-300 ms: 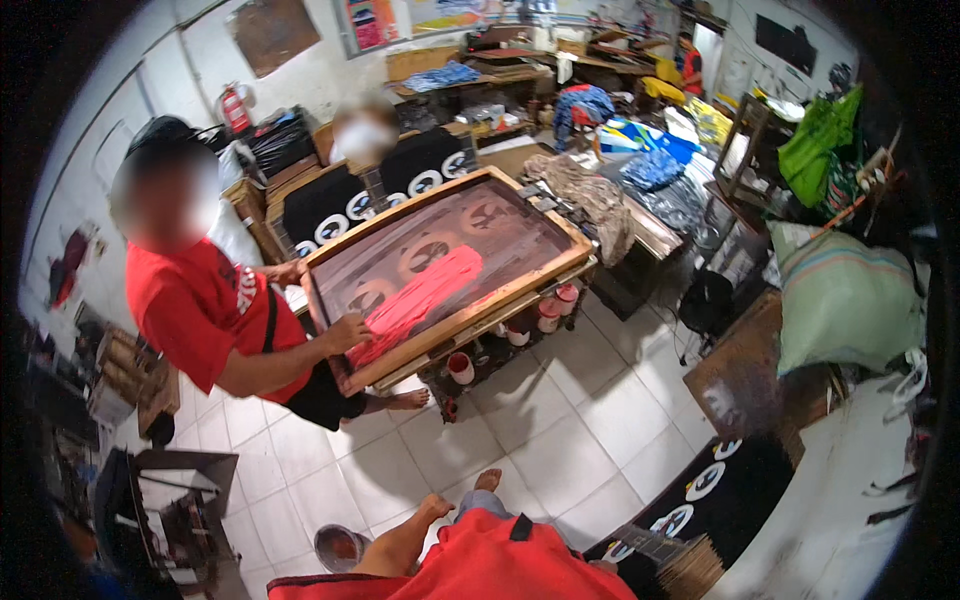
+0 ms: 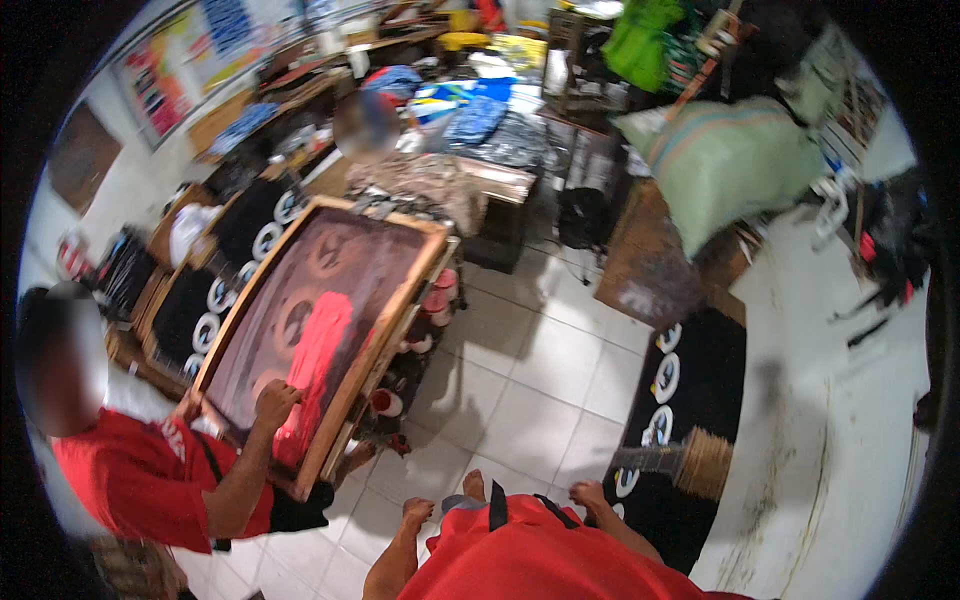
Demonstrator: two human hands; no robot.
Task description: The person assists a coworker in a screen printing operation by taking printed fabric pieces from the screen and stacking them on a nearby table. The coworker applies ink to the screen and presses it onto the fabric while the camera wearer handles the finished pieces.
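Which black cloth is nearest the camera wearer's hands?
The black cloth on the right, beside the right hand; the other cloths lie left, past the wooden frame.

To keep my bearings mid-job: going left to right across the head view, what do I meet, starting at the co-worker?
By their middles: co-worker in red, wood-framed screen, person's left hand, person's right hand, black sheet with round white prints, dark bundle near the right edge.

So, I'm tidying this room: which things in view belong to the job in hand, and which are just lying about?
Seemingly part of the job:
framed screen, under a co-worker's hand
red ink on its mesh
red-and-white pots below it
black panels with white round prints

Seemingly just lying about:
pale green sack
bright green bundle
crumpled brownish cloth
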